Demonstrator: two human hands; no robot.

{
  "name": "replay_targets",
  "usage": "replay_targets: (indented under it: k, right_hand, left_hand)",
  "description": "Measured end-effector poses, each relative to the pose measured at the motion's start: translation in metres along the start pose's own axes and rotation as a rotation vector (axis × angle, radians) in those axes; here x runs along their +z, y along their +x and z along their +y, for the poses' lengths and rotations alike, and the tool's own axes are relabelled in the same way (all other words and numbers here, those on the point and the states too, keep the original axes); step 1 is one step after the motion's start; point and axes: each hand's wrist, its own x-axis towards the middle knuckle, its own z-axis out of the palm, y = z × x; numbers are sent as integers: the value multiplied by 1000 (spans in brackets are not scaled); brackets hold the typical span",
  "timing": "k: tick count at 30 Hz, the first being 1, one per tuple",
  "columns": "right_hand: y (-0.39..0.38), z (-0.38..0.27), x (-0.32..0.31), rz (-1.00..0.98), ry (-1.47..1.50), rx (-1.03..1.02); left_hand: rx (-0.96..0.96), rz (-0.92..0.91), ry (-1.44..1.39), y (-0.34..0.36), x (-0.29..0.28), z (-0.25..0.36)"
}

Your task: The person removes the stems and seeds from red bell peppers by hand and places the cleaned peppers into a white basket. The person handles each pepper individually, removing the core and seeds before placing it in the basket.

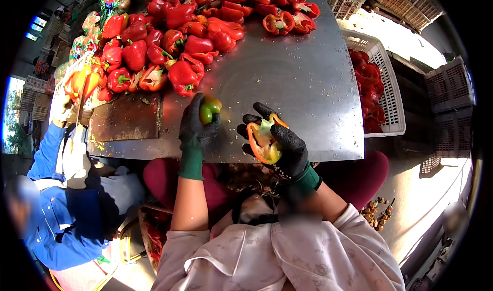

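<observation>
Black-and-green work gloves cover both hands, which are above the near edge of the metal table (287, 80). My left hand (191, 122) is closed around a green and reddish bell pepper piece (210, 109), its smooth outer skin facing up. In my right hand (294, 151) lies an orange-green bell pepper half (263, 141), cut side up, with pale core and ribs showing. The fingers of that hand curl around its edges. Small pale seeds dot the tabletop and hang in the air below the right hand. Whole red bell peppers (181, 77) are heaped just beyond my left hand.
Cut pepper halves (279, 23) lie at the table's far side. A white plastic crate (391, 93) of red peppers stands at the right edge. On the left, a blue-sleeved co-worker (56, 214) holds a knife (82, 98) at an orange pepper (84, 81) beside a brown board (126, 119).
</observation>
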Motion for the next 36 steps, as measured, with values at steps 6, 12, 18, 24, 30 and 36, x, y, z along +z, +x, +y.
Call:
replay_targets:
  k: [6,12,18,24,30,36]
  right_hand:
    - [-10,-15,2,-32,-51,27]
    - [-14,-4,-12,55,-300,122]
    - [-19,22,-20,94,-396,210]
    - [-21,20,-5,211,-349,197]
    - [-12,23,14,61,-177,212]
    - [-15,33,-3,81,-262,171]
  left_hand:
    - [251,-57,-87,-24,-33,41]
    - [457,-322,113,-55,-39,110]
    - [325,-599,286,-61,-26,79]
    - [413,-466,488,-70,-12,76]
    - [534,-409,656,-49,-20,84]
    - [657,-259,782,-47,-9,74]
